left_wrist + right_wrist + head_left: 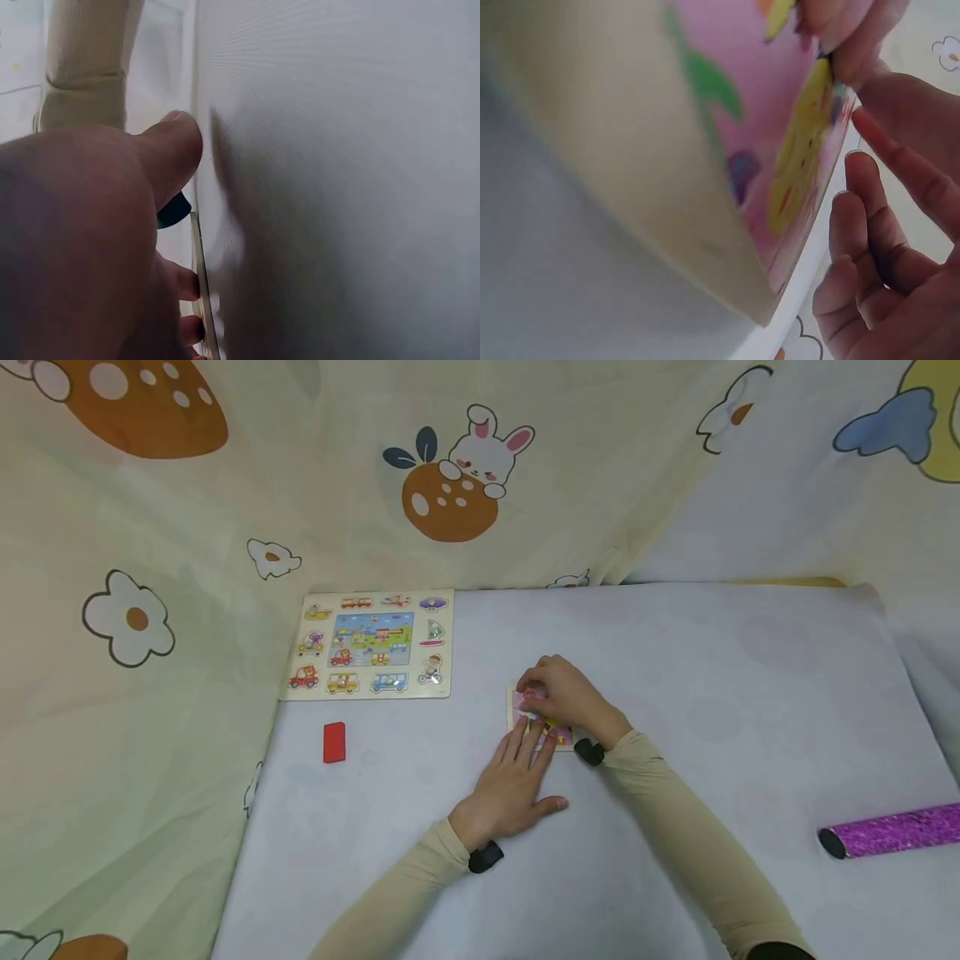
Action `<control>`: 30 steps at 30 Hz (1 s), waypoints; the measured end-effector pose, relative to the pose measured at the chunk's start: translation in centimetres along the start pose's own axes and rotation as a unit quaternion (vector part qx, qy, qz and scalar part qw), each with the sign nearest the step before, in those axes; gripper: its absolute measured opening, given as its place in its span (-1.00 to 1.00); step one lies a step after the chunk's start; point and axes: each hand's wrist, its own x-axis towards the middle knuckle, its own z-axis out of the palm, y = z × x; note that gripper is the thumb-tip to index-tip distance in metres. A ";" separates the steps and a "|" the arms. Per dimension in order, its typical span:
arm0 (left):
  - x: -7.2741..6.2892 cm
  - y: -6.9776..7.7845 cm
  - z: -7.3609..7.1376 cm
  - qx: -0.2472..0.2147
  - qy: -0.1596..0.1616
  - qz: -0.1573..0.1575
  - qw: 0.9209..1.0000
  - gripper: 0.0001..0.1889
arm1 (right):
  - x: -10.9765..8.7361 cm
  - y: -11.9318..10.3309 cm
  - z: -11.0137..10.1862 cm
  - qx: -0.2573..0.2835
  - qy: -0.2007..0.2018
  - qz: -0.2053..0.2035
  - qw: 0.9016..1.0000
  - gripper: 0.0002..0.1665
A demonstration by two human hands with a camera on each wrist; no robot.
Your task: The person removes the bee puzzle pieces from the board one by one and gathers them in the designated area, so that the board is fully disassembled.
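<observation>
A small picture puzzle board [567, 747] with a cream border [630, 180] and a pink picture lies on the white table. Straight fingers of my left hand [510, 789] rest on its near edge, thumb spread out to the right. My right hand [566, 693] bends over the far side of the board, thumb and index finger pinching a small pinkish-red puzzle piece [534, 693]. Both hands cover much of the picture. A yellow figure [799, 157] shows on the pink picture in the right wrist view.
At the back left lies a larger puzzle board [442, 688] printed with vehicles. A red block [334, 742] sits in front of it. On the right side is a shiny purple tube [896, 832]. Patterned cloth [330, 510] hangs behind and to the left.
</observation>
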 end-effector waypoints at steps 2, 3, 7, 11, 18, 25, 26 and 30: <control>0.0 0.1 0.0 0.002 -0.005 -0.003 1.000 0.03 | 0.0 -0.2 0.0 -0.005 -0.003 0.006 1.000 -0.70; 0.0 0.1 0.0 0.001 -0.006 -0.004 1.000 0.03 | 0.0 -0.2 0.0 -0.005 -0.005 0.008 1.000 -0.69; 0.0 0.0 0.1 -0.002 -0.011 -0.008 1.000 0.04 | 0.2 -0.1 0.2 -0.001 -0.012 0.009 1.000 -0.70; 0.0 -0.1 0.1 -0.004 -0.016 -0.010 1.000 0.05 | 0.5 0.1 0.3 0.010 -0.021 0.008 1.000 -0.69; -0.1 -0.2 0.1 -0.007 -0.006 -0.003 1.000 0.03 | 0.8 0.1 0.4 0.008 -0.024 0.011 1.000 -0.69; -0.1 -0.2 -0.1 -0.002 -0.003 -0.002 1.000 0.02 | 0.9 -0.4 0.2 -0.002 -0.018 0.014 1.000 -0.69; -0.1 -0.2 -0.1 -0.003 -0.005 -0.003 1.000 0.02 | 0.9 -0.5 0.1 -0.002 -0.020 0.015 1.000 -0.68; -0.1 -0.2 -0.1 -0.005 -0.010 -0.005 1.000 0.02 | 0.8 -0.8 -0.1 -0.011 -0.027 0.016 0.999 -0.61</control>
